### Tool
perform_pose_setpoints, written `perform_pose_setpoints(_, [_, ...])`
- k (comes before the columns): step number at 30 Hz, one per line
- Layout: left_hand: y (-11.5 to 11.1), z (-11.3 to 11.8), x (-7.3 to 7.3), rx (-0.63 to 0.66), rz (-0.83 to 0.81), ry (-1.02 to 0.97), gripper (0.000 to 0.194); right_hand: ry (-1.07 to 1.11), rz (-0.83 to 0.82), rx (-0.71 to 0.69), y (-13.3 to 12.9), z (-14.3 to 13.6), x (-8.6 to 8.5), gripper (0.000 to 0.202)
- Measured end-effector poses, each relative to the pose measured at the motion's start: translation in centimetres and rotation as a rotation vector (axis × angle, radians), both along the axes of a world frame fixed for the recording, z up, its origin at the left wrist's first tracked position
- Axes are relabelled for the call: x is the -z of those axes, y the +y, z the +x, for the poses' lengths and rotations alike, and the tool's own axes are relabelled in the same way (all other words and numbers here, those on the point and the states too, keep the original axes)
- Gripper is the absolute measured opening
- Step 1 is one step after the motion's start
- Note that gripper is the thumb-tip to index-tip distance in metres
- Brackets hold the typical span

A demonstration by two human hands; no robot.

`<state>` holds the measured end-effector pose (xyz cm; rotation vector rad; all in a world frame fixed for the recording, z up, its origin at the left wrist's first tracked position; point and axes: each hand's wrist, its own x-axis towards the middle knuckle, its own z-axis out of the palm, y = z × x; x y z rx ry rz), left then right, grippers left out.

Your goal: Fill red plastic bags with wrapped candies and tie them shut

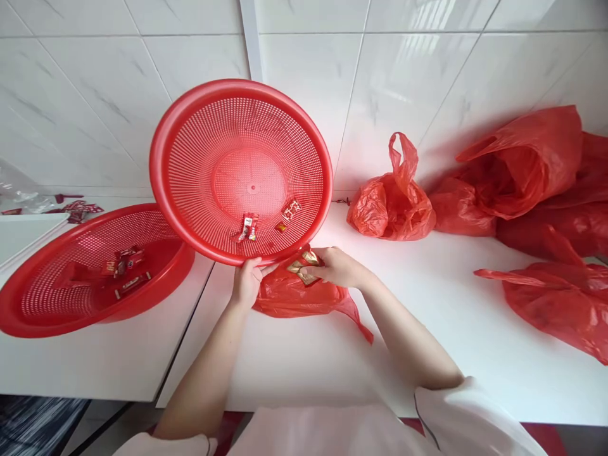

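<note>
A round red plastic basket is tilted towards me, its front rim gripped by my left hand. Inside it, near the lower side, lie several small wrapped sweets. Just right of that rim, my right hand is closed on gold and red wrapped sweets. Under both hands a red plastic bag lies on the white table, partly hidden by the basket and the fingers.
A second red basket with wrapped sweets stands at the left. Tied red bags and a larger open one line the tiled wall. Another red bag lies at the right. Clear plastic and wrappers sit far left.
</note>
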<state>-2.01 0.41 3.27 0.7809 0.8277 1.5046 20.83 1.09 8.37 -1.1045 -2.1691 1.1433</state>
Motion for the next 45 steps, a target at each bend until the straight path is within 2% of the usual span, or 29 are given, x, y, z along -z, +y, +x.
perform_pose_setpoints(2, [0.2,-0.5,0.0,-0.024,0.028,-0.003,0.029,-0.187,0.137,0.095,-0.6,-0.3,-0.1,0.027])
perform_pose_setpoints(4, [0.3,-0.8,0.0,-0.043,0.039,0.0,0.03,-0.311,0.246,0.106,-1.1,-0.6,-0.1,0.033])
perform_pose_setpoints(7, [0.3,-0.8,-0.1,-0.052,0.04,-0.003,0.027,-0.379,0.23,-0.06,-2.0,-0.7,-0.3,0.031])
perform_pose_setpoints(10, [0.0,-0.3,-0.1,-0.017,0.024,-0.003,0.024,-0.272,0.24,-0.148,-2.4,-0.5,-1.1,0.021])
perform_pose_setpoints(12, [-0.4,0.3,0.0,0.031,0.008,0.003,0.025,-0.171,0.344,-0.092,-2.3,-0.6,-1.5,0.02])
perform_pose_setpoints(14, [-0.9,1.0,0.2,0.095,-0.003,0.008,0.03,-0.139,0.478,0.026,-1.7,-0.8,-1.4,0.025])
perform_pose_setpoints(17, [-1.5,1.9,0.8,0.202,-0.026,0.005,0.04,-0.254,0.636,0.19,-0.5,-1.2,-0.1,0.046])
perform_pose_setpoints(19, [-1.7,2.1,1.2,0.243,-0.049,-0.001,0.044,-0.38,0.622,0.228,0.1,-1.4,1.0,0.06])
perform_pose_setpoints(21, [-1.7,2.2,1.4,0.244,-0.062,0.008,0.042,-0.432,0.53,0.16,0.5,-1.4,1.9,0.064])
perform_pose_setpoints(24, [-1.4,1.8,1.3,0.214,-0.066,0.051,0.037,-0.292,0.429,-0.084,0.7,-1.2,2.0,0.052])
perform_pose_setpoints(26, [-1.2,1.5,1.1,0.185,-0.058,0.058,0.037,-0.143,0.409,-0.14,0.6,-1.0,1.5,0.035])
perform_pose_setpoints(28, [-0.9,1.2,1.0,0.152,-0.04,0.041,0.04,-0.022,0.383,-0.091,0.6,-0.8,0.9,0.028])
perform_pose_setpoints(31, [-0.6,0.8,0.9,0.112,-0.02,0.024,0.038,0.086,0.346,-0.042,0.4,-0.3,0.1,0.029])
perform_pose_setpoints(35, [-0.3,0.6,0.8,0.082,-0.035,0.028,0.029,0.084,0.362,-0.047,0.0,0.0,-0.6,0.031])
perform_pose_setpoints(38, [-0.3,0.7,0.7,0.064,-0.025,0.013,0.031,0.047,0.439,-0.017,-0.1,-0.1,-0.8,0.031])
perform_pose_setpoints(41, [-0.5,0.8,0.8,0.092,-0.044,0.02,0.028,-0.03,0.526,0.07,0.4,0.0,-0.3,0.031])
perform_pose_setpoints(45, [-0.9,1.1,1.1,0.194,-0.076,0.042,0.028,-0.282,0.682,0.296,1.8,0.5,1.7,0.036])
